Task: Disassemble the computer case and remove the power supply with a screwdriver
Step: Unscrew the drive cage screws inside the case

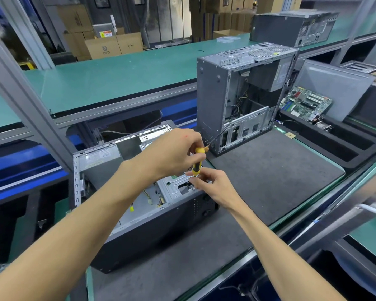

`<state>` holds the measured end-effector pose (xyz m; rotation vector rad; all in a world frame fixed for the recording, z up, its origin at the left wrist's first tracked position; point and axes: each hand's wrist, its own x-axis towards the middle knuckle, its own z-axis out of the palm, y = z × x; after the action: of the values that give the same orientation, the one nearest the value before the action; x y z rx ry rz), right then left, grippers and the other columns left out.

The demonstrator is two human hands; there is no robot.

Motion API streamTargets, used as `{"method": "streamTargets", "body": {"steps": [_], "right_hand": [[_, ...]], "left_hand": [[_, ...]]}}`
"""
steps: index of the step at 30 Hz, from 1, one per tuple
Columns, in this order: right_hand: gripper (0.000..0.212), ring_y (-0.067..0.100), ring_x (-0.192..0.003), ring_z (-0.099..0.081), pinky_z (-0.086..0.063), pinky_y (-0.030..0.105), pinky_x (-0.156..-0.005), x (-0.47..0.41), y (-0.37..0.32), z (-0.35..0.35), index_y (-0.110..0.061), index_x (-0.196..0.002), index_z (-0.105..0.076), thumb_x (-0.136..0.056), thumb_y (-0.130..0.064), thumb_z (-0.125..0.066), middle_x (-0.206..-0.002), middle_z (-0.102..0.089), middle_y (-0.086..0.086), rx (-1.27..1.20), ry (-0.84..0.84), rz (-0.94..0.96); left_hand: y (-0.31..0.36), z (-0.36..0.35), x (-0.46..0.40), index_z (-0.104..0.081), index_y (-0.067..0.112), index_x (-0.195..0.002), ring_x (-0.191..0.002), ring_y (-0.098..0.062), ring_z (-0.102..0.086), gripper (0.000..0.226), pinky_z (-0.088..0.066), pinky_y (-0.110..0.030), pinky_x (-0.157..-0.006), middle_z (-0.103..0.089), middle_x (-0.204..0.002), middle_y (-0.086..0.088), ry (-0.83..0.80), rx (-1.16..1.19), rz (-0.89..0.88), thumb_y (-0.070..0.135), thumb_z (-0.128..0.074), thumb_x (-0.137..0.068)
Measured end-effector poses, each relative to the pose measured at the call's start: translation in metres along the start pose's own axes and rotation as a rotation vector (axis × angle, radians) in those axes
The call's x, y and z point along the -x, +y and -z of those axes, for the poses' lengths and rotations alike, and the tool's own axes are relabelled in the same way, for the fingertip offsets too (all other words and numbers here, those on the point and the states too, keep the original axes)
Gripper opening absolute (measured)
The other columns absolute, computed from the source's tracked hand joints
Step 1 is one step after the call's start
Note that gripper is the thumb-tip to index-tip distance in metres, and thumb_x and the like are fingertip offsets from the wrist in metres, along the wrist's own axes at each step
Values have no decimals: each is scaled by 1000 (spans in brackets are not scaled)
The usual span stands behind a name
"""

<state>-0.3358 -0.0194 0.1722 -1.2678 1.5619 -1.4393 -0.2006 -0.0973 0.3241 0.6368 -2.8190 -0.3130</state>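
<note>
On the grey felt-like mat (269, 170), the left hand (172, 153) grips the yellow-and-black screwdriver (197, 162) upright over the open sheet-metal computer case (139, 224) at the mat's left edge, while the right hand (211, 185) pinches its shaft.

Open case (143, 224) lies on mat (269, 177); upright case (237, 98) behind it, motherboard (305, 103) further right

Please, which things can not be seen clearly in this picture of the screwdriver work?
- Head view: the screwdriver tip and its screw, hidden behind the right hand.
- Head view: the handle's middle, covered by the left hand.
- Head view: the power supply label print, too small to read.
</note>
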Motion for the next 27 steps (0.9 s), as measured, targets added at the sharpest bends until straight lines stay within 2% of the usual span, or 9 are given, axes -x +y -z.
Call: {"method": "streamTargets", "body": {"steps": [4,7,10,14,16,18,21,23,27], "right_hand": [[22,9,-63,-45,-36,26,-64,0,-1,0,-8,-91,-79,-93,-29,-72,-62,-56,-7,-23,-15,-14],[17,8,-63,-46,-39,24,-64,1,-2,1,-12,-93,-81,-94,-26,-71,-61,-57,-8,-39,-25,-31],[13,10,-64,-45,-38,23,-63,1,-2,1,-19,-95,-82,-94,-25,-71,-63,-56,-7,-46,-31,-27],[23,13,-68,-45,-37,33,-67,2,-2,0,-19,-95,-81,-90,-39,-71,-71,-61,12,-7,-42,-15],[27,16,-69,-44,-35,35,-67,3,-3,-1,-21,-93,-81,-87,-45,-70,-69,-61,6,2,-58,-22],[16,13,-69,-48,-37,35,-68,3,-3,1,-30,-93,-82,-91,-39,-69,-68,-62,-5,7,-64,-33],[14,10,-69,-50,-40,32,-70,1,-1,4,-30,-94,-82,-95,-28,-67,-68,-63,-5,20,-50,-28],[13,9,-68,-49,-38,27,-68,1,0,3,-27,-95,-81,-95,-27,-68,-69,-62,-4,21,-44,-21],[23,6,-63,-43,-33,20,-60,3,-3,2,-39,-75,-74,-95,-30,-68,-66,-58,-4,36,-16,8]], "left_hand": [[0,-9,0,-50,20,-90,-74,-20,-60,37,-51,-38,-68,-63,-79,6,83,-181,73,57,-56,-93],[-1,-8,4,-62,22,-111,-93,-12,-60,19,-52,-36,-81,-62,-107,8,59,55,-39,33,-61,-96],[-2,-2,2,-70,19,-112,-93,-15,-60,18,-52,-35,-83,-64,-104,5,21,96,-82,21,-62,-95],[3,-8,-5,-55,21,-83,-73,-19,-56,36,-49,-36,-67,-56,-74,9,68,-200,58,56,-58,-92],[5,-13,-6,-45,20,-80,-70,-22,-57,45,-46,-34,-62,-58,-72,6,106,-289,85,64,-49,-93],[3,-16,-4,-51,21,-87,-75,-20,-59,41,-50,-37,-67,-60,-83,6,117,-199,58,61,-48,-95],[-4,-14,1,-62,26,-113,-92,-12,-61,19,-53,-37,-80,-61,-105,13,29,66,-26,35,-58,-96],[-6,-12,3,-63,27,-112,-85,-9,-59,18,-53,-36,-77,-64,-91,17,25,94,-29,28,-62,-94],[1,-18,-1,-47,26,-90,-68,-16,-57,30,-46,-32,-61,-59,-67,9,119,-186,33,53,-58,-90]]}}
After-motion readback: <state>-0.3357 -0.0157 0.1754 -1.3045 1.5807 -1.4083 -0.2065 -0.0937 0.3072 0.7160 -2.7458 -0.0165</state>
